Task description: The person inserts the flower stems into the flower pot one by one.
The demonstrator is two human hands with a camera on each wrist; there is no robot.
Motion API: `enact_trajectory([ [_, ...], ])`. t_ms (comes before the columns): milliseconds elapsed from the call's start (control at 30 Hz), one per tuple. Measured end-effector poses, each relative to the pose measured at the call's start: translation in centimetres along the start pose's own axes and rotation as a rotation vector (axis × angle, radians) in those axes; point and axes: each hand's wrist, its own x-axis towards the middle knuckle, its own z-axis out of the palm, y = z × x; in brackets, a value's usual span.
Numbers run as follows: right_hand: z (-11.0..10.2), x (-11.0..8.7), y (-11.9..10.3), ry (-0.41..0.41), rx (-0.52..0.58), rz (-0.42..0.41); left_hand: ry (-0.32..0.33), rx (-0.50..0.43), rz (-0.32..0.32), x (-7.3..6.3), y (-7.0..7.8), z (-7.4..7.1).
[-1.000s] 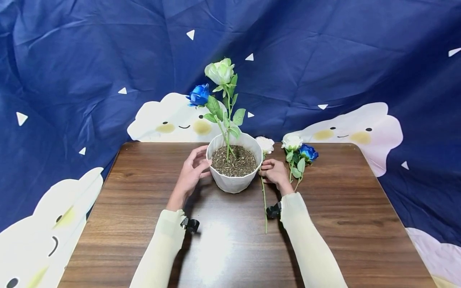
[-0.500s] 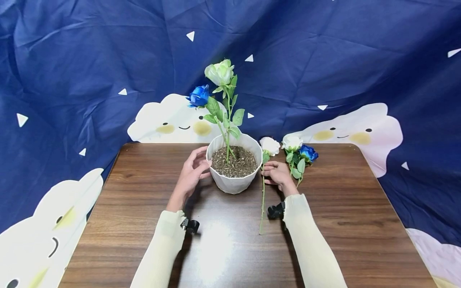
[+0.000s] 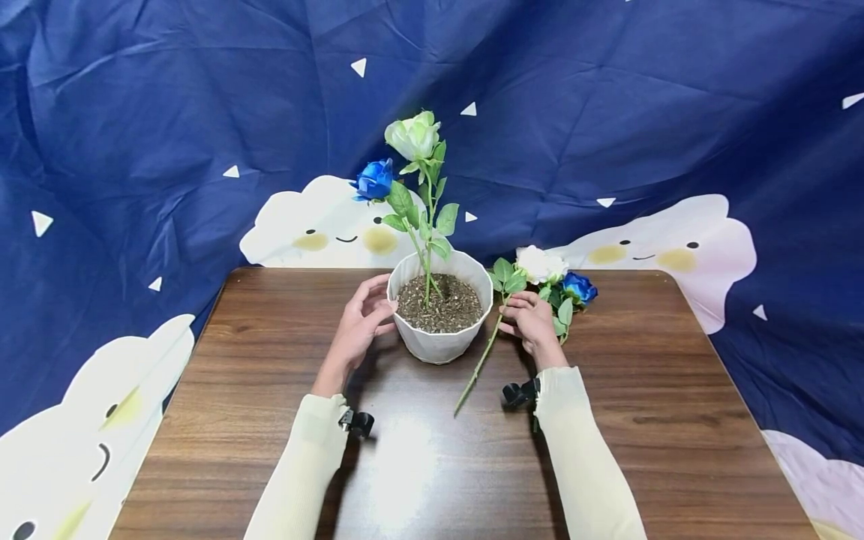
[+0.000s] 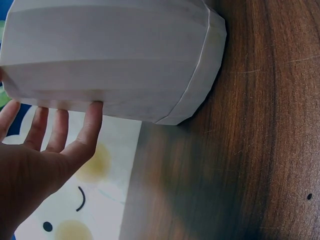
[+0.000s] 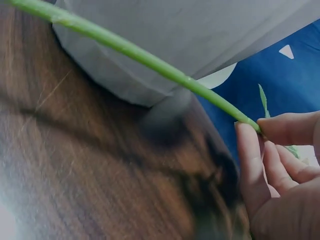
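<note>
A white pot [image 3: 440,346] of dark soil stands on the table, with a pale green-white rose [image 3: 412,136] and a blue rose [image 3: 373,180] upright in it. My left hand [image 3: 359,322] rests its fingertips against the pot's left side, the thumb at the rim. In the left wrist view, extended fingers [image 4: 92,117] touch the outer wall. Right of the pot, my right hand [image 3: 530,324] pinches the green stem of a white rose [image 5: 187,81] between thumb and fingertips. That stem slants down-left, its leaves and bloom above the hand.
Behind the right hand lie another white rose, partly hidden by the held one, and a blue rose [image 3: 579,287]. The brown wooden table [image 3: 675,420] ends at a dark blue curtain [image 3: 540,112] printed with clouds and triangles.
My right hand has shifted slightly right with the white rose. Its bloom has swung right over the lying flowers, and its stem end has swung left. The left hand and pot stay put.
</note>
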Motion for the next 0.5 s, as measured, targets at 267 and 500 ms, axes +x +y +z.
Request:
enact_trajectory([
  [267,0.2,-0.8,-1.0,0.103,0.172,-0.090,-0.003,0.005,0.001,0.0,0.0,0.0],
  [500,0.4,-1.2,-2.9,0.126,0.261,-0.179,0.004,0.011,-0.010,0.0,0.0,0.0],
])
